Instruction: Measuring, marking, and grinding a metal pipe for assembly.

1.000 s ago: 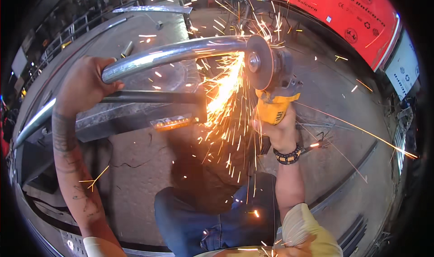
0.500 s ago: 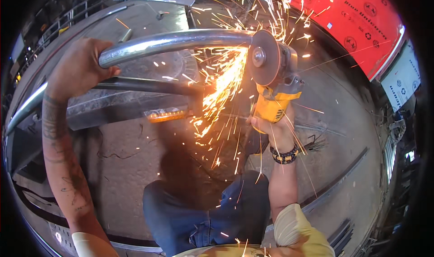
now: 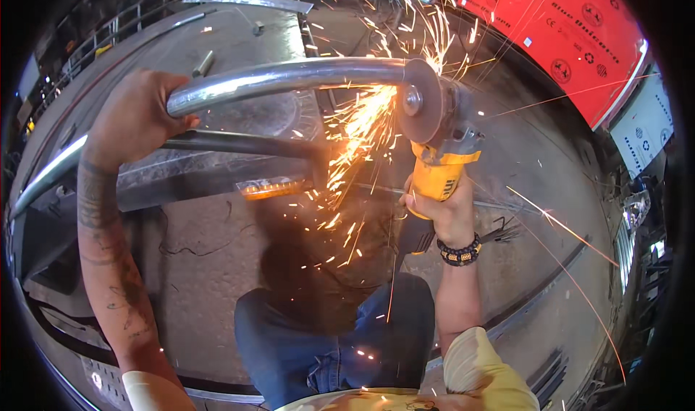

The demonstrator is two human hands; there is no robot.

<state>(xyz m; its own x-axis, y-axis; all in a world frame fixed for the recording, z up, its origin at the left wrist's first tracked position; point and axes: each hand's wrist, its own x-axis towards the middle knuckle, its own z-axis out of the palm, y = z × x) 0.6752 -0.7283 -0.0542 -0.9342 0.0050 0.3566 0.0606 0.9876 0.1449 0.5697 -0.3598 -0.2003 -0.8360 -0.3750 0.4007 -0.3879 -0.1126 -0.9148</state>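
Steel pipe [image 3: 289, 78], curved, stiff and likely heavy, lies above the floor; your left hand [image 3: 134, 118] is wrapped tight around its bend. Your right hand [image 3: 441, 212] is closed on the yellow angle grinder [image 3: 434, 143] cutting its end: hold well clear of the sparks [image 3: 355, 136]

The curved metal pipe [image 3: 289, 78] disappears inside the left hand [image 3: 134, 118] and blurs out toward nine o'clock; its end is hidden behind the grinder disc [image 3: 420, 100]. Sparks veil the contact spot. The right hand's fingers [image 3: 416, 207] wrap out of sight round the yellow grinder body [image 3: 438, 176]
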